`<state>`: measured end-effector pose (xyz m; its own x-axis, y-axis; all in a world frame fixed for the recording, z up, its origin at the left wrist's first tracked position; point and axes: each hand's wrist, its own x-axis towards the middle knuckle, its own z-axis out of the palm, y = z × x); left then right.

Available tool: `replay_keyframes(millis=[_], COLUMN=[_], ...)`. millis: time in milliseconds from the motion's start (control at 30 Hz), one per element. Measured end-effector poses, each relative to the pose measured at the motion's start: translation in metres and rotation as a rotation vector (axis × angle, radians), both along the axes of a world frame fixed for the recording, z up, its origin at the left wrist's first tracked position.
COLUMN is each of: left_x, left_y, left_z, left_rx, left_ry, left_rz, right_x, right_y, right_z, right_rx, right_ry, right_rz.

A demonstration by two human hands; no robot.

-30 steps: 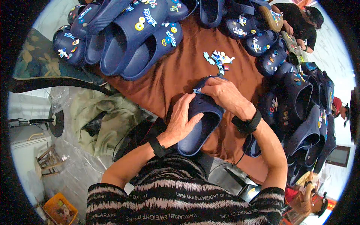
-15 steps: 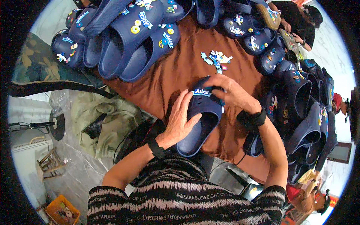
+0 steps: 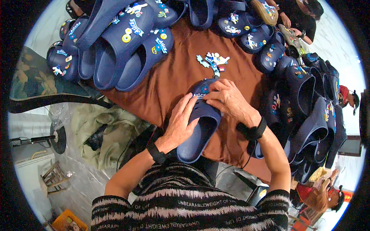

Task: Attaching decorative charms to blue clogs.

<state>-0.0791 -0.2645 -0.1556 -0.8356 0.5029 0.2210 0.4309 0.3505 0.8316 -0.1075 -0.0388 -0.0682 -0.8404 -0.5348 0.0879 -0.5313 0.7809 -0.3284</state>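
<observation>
A navy clog (image 3: 192, 143) lies in front of me, its toe pointing away and its heel near my lap. My left hand (image 3: 181, 122) holds it along the left side, fingers on the upper and thumb by the foot opening. On the upper sits a pale blue banner charm (image 3: 199, 96), and a small blue and red charm (image 3: 204, 89) shows farther up the toe. My right hand (image 3: 227, 98) is closed, fingertips pinched together at the banner's right end. Whatever is between them is hidden. Loose shoe charms (image 3: 213, 61) lie in a small heap beyond the toe.
Brown cloth (image 3: 243, 57) covers the table. Decorated navy clogs (image 3: 133, 63) are piled at the left, and more clogs (image 3: 304, 92) crowd the right side. A person (image 3: 298, 23) handles a shoe at the far right. An orange crate (image 3: 69, 222) stands on the floor at lower left.
The view has shifted slightly, so most things sit farther left. My right fingers have come down closer to the banner charm, and their tips now cover its right end. My left hand keeps its hold.
</observation>
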Motion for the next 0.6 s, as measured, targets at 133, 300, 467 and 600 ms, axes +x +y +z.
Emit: replay_keyframes(millis=[133, 300, 467, 600], left_x=[0.002, 0.003, 0.006, 0.006], left_y=[0.001, -0.001, 0.001, 0.001], left_z=[0.003, -0.001, 0.0, 0.0], left_rx=[-0.016, 0.01, 0.079, 0.092], left_ry=[-0.005, 0.003, -0.03, -0.047], left_rz=[0.009, 0.022, 0.078, 0.093], right_x=[0.0, -0.014, -0.053, -0.075], right_y=[0.005, 0.019, 0.068, 0.071], right_z=[-0.004, -0.011, -0.043, -0.067], right_rx=[-0.021, -0.229, -0.283, -0.36], right_ry=[0.006, -0.109, -0.024, -0.006], right_rz=[-0.001, -0.088, -0.48, -0.428])
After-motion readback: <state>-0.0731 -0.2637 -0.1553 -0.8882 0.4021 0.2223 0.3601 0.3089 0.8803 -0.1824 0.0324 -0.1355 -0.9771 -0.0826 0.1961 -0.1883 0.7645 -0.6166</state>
